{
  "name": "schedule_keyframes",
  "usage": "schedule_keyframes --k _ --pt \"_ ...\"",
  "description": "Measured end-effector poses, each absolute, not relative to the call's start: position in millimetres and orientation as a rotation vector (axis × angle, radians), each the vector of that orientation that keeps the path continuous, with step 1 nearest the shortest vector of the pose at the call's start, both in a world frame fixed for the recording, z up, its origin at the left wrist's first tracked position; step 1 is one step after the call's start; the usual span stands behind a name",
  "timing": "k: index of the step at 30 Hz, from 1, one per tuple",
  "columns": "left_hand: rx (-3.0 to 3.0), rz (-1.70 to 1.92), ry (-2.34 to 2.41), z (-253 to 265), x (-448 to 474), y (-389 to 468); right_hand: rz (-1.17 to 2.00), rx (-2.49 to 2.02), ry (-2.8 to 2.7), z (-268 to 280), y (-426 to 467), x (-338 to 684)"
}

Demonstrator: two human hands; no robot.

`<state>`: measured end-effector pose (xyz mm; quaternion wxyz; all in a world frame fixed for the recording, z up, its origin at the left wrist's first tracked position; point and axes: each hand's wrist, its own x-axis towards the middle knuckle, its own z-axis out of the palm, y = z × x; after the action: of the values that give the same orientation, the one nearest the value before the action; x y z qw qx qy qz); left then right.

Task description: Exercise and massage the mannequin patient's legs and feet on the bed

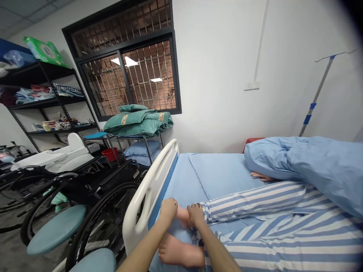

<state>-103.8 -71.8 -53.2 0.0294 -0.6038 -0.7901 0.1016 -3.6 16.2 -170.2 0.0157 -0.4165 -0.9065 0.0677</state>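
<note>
Head view: black rack (51,102) and wheelchair (109,211) far left, hands nowhere near them. White footboard (155,185) next, just beside the work. Left hand (169,209) curled closed round the front of the far foot (183,215); toes and most fingertips hidden. Far foot is at the footboard end of the bed, between the hands; can't tell if it's lifted off the blue sheet (215,170). Near foot (178,251) lies closer to the camera, bare, gripped by neither hand. Right hand (195,213) wrapped closed round the far foot at ankle level, by the cuff of the striped trousers (255,198); how firm, can't tell.

Status, my read: two-handed hold made on the far foot, its leg roughly straight. Near foot not taken up; how much is left, can't tell.

Blue quilt (306,162) covers the upper body, lower legs uncovered. Lying figure's hand (262,176) pokes out from its edge. Drip pole (319,88) far right.
</note>
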Motion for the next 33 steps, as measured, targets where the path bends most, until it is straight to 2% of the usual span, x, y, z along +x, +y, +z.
schedule_keyframes --k 17,24,33 --pt "-1.761 0.678 -2.494 -78.3 -102.3 -19.2 0.251 -1.264 -2.827 -168.6 16.4 -2.8" --pt "-1.864 0.577 -2.502 -84.3 -101.8 -17.2 0.223 -1.251 -2.835 -171.2 18.1 -3.5" --pt "-1.886 0.171 -2.626 -73.0 -112.2 -34.9 0.179 -1.263 -2.855 -172.0 17.4 -3.4"
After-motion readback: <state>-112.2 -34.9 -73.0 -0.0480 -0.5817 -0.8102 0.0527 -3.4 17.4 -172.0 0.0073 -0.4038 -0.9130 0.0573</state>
